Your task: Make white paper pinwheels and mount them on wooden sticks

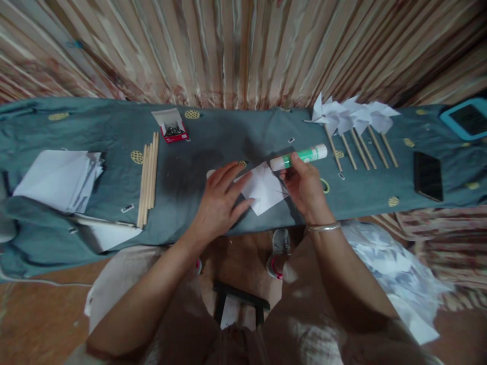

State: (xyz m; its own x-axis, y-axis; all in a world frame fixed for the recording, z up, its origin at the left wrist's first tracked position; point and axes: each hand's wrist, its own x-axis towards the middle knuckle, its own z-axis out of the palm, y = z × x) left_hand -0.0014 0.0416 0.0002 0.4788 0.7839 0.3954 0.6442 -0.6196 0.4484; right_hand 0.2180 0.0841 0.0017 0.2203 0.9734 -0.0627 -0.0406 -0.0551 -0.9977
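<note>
A glue stick (pixel 299 157) with a green label and white ends is gripped in my right hand (pixel 304 187), tilted above the cloth. Just under it lies a square of white paper (pixel 262 190) with creases and cuts at its corners. My left hand (pixel 220 200) is open, its fingers spread at the paper's left edge; whether they press on it I cannot tell. Part of a pale object (pixel 210 174) peeks out behind my left hand. By my right wrist shows a yellow-green loop (pixel 324 185), mostly hidden.
Finished paper pinwheels (pixel 352 116) on sticks lie at the right, near a dark phone (pixel 428 176) and a blue-framed device (pixel 466 119). Leftward are wooden sticks (pixel 148 180), an open red box (pixel 173 129) of small metal pieces and stacked paper (pixel 57 177). A plastic bag (pixel 391 268) hangs below the table's edge.
</note>
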